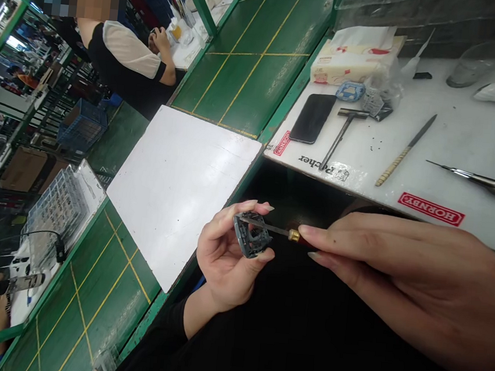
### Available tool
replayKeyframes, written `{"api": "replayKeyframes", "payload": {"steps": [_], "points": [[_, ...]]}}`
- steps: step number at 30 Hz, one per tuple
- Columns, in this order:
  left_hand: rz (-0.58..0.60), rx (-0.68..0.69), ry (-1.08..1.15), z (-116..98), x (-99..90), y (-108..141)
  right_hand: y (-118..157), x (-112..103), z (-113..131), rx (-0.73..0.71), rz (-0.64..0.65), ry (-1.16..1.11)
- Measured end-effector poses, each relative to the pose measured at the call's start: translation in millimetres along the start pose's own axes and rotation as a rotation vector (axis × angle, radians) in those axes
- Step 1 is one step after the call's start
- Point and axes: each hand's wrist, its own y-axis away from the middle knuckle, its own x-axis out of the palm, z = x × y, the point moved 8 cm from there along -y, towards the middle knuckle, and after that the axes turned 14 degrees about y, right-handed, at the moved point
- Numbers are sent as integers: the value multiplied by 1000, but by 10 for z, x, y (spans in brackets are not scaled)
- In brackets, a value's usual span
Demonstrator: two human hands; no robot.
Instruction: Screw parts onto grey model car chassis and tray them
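Dark grey moulded part (250,245) in the left hand (228,248), held up over dark clothing (303,331), near the right-hand corner of the white board (181,185). Tilted in the grip, with solid outer wall turned left and open, hollow side turned towards the right hand (380,256); compact, so long axis hard to tell. Slim metal tool (276,229) nearly level in the view, long axis pointing left and slightly up, tip at the hollow; contact there too small to tell. Rounded at the corners, with pierced framework and small ridges inside the part. Brass collar (294,235) and dark red handle (302,242) on the tool, handle mostly hidden. Left hand palm up, clamped on the part between curled fingers and thumb. Right hand reaching in from the right, fingertips pinched on the tool by the collar. Hands apart from each other.
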Motion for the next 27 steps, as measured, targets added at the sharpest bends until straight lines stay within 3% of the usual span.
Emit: {"api": "replayKeyframes", "payload": {"steps": [27], "points": [[6,5,49,-40,6,22,4,68,-33,38,52,-27]]}}
